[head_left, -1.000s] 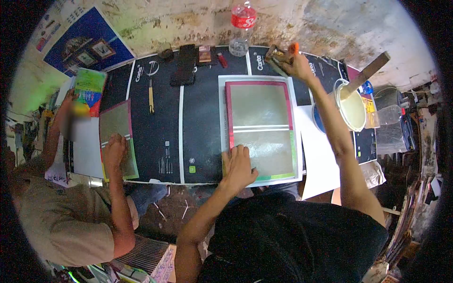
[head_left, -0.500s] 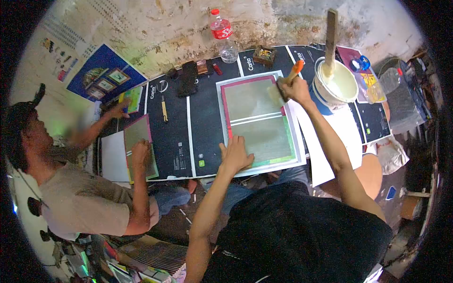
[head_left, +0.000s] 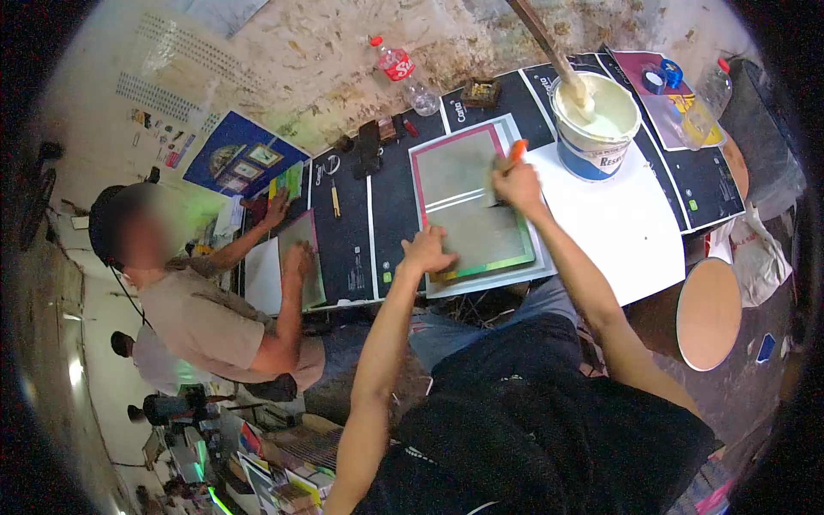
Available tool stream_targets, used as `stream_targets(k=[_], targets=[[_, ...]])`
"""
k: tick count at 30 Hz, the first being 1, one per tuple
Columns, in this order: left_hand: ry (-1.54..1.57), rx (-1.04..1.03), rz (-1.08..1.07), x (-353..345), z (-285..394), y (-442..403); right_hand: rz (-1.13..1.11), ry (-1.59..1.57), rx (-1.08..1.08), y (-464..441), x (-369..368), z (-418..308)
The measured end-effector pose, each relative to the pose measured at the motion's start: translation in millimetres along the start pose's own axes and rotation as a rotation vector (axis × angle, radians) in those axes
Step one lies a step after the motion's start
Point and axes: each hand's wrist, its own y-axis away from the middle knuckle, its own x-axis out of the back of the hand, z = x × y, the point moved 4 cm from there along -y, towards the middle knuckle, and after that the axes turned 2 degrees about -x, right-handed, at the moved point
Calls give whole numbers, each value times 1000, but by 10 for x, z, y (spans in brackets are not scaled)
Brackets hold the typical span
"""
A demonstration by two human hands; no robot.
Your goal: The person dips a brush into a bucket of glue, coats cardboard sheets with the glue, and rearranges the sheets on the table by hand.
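A flat mesh panel (head_left: 455, 167), edged with pink and green tape and crossed by two white lines, lies on a pale sheet (head_left: 506, 276). My left hand (head_left: 427, 251) rests at its lower left corner with the fingers spread. In my right hand (head_left: 517, 183) is a brush (head_left: 518, 151) with an orange handle end, held over the panel's right side; its bristles are partly hidden by the hand. To the right, a white and blue bucket (head_left: 589, 160) holds pale liquid and a wooden stick (head_left: 549, 49).
At the left, another person (head_left: 215, 300) has both hands near a smaller mesh panel (head_left: 300, 236). A bottle (head_left: 421, 96) and a small box (head_left: 481, 93) stand along the back. White paper (head_left: 627, 227) lies below the bucket. A round board (head_left: 708, 315) is at the right.
My right hand has brought the brush from the back box onto the panel and down its right side. My left hand stays at the lower left corner. The camera view has tilted.
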Motion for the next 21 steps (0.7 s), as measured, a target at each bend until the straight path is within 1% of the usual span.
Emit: stream_targets(k=[1,3,4,5,7,10,11,12,13,14,15,16,17,19,20,21], targets=[[11,-5,3,-3,-17,-14,5,60,-62,-18,246,86],[57,-16,11,-49,-39,-44,172,50,67,57,601,113],[61,-2,24,-54,-37,-43,212,-132,113,120,562,49],[65,-2,32,-64,-44,-30,191,-277,201,160,418,20],[67,-9,47,-59,-63,-26,34,-229,132,293,157,-31],[55,-5,42,-65,-90,-52,-30,-13,71,500,-12,165],[48,-13,47,-82,-109,-46,-57,-40,18,591,147,296],[47,-21,56,-91,-119,-48,31,-27,20,644,291,507],[52,-29,66,-98,-110,-64,95,-5,105,763,615,457],[68,-42,85,-97,-95,-64,171,-45,128,872,879,492],[86,-51,98,-101,-99,-34,156,45,-27,911,1058,672],[99,-59,111,-97,-109,-8,278,-66,68,982,1274,675],[106,-68,89,-102,-128,-16,280,-182,14,1008,1372,736],[109,-88,48,-73,-163,-58,254,-213,132,1114,1435,333],[101,-94,24,-30,-154,-59,181,-298,118,1158,1354,149],[95,-98,5,-33,-157,-92,91,-363,41,1199,1254,-5]])
